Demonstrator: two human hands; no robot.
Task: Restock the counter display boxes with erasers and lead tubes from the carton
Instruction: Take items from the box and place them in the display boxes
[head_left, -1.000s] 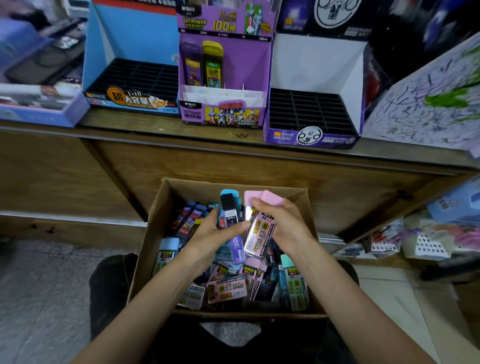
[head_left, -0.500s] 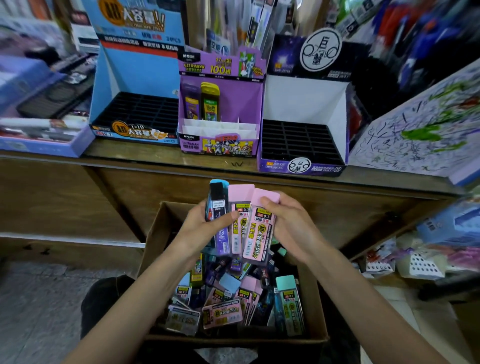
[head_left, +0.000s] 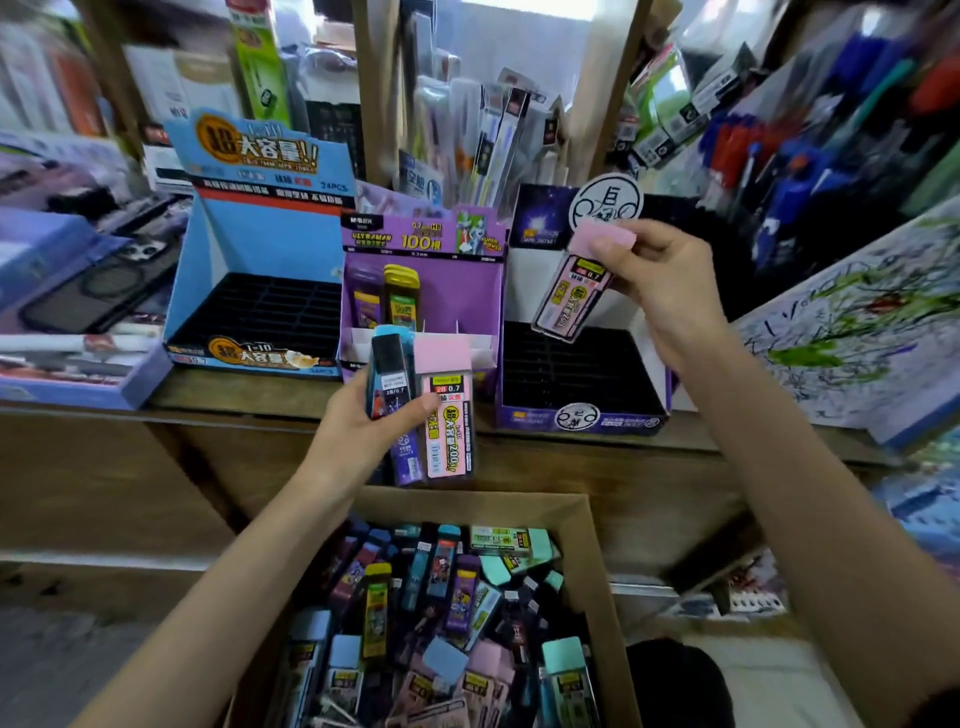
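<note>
Right grip (head_left: 670, 291) pinches a pink lead tube (head_left: 569, 301) by its cap over the display box (head_left: 582, 418) slots, seemingly for insertion; left grip (head_left: 358, 431) holds spares (head_left: 447, 421) close.

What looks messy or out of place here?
The plastic lead tubes in the brown cardboard carton lie jumbled, pointing every way. The blue display box and the white-walled purple display box show bare black grids.

Pink lead tube (head_left: 571, 291) above purple display box (head_left: 582, 415)
</note>
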